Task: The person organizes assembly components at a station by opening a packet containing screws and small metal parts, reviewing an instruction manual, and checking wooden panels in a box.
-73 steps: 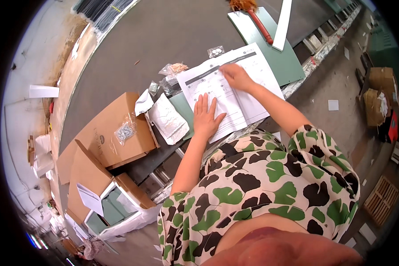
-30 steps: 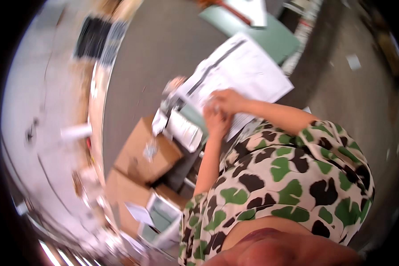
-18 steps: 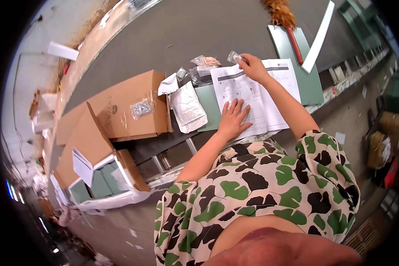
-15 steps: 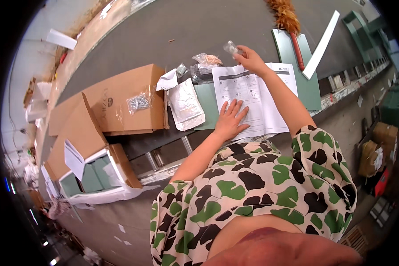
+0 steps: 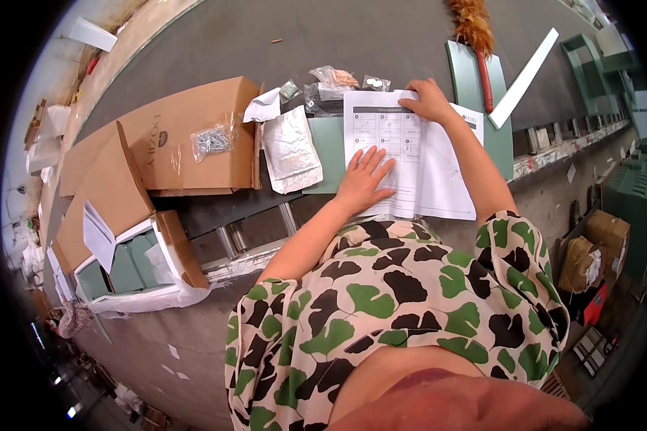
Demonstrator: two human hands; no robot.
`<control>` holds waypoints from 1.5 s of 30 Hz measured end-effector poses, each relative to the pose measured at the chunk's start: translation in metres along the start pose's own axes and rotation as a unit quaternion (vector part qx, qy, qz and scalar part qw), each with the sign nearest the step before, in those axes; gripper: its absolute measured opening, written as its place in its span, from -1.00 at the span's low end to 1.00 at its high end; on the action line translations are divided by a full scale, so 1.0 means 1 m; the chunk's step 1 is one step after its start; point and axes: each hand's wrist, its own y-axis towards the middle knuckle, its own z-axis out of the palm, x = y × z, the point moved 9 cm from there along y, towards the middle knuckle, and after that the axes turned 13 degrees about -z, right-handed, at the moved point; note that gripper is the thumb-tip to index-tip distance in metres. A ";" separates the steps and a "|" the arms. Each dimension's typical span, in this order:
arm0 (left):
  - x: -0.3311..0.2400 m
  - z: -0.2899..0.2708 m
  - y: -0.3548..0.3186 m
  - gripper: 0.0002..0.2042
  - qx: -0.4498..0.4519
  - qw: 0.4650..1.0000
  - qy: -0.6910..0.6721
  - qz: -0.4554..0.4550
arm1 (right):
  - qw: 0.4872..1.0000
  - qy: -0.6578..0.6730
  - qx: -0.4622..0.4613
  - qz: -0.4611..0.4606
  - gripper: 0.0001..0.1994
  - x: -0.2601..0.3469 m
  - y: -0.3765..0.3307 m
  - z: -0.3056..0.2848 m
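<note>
Printed sheets (image 5: 402, 188) lie at the near side of the counter (image 5: 323, 36), in front of the person; the left page carries a dark heading band over a grid of boxes with small line drawings, and the right page has a logo at its far right corner. Large dark lettering and a round emblem mark the cardboard box (image 5: 187, 161) to the left.

The left hand (image 5: 364, 185) rests flat on the left page, fingers slightly apart and nothing gripped. The right hand (image 5: 429, 100) touches the far edge of the sheets with bent fingers; whether they are pinched on the paper, I cannot tell.

Just beyond that edge sits a clear bag of white round pieces (image 5: 376, 84). Left of the sheets lies a silvery packet (image 5: 292, 154); a bag of metal fittings (image 5: 212, 141) tops the box. To the right, a red-handled duster (image 5: 484, 79) lies on a green panel (image 5: 461, 79) beside a white strip (image 5: 523, 79).

An open carton (image 5: 176, 244) holding green pieces (image 5: 127, 267) stands near left, above a grey floor (image 5: 158, 337).
</note>
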 end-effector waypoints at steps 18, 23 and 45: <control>-0.059 -0.193 0.093 -0.34 -0.039 0.991 -0.084 0.100 | 0.935 0.287 0.081 -0.190 -0.72 0.158 -0.059 -0.103; -0.060 -0.181 0.097 -0.63 0.100 0.991 -0.025 0.081 | 0.964 0.159 0.077 -0.199 -0.72 0.172 -0.073 -0.120; 0.084 -0.054 0.079 -0.61 -0.035 0.977 0.073 -0.197 | 0.981 -0.098 -0.004 -0.170 -0.54 0.073 -0.058 0.029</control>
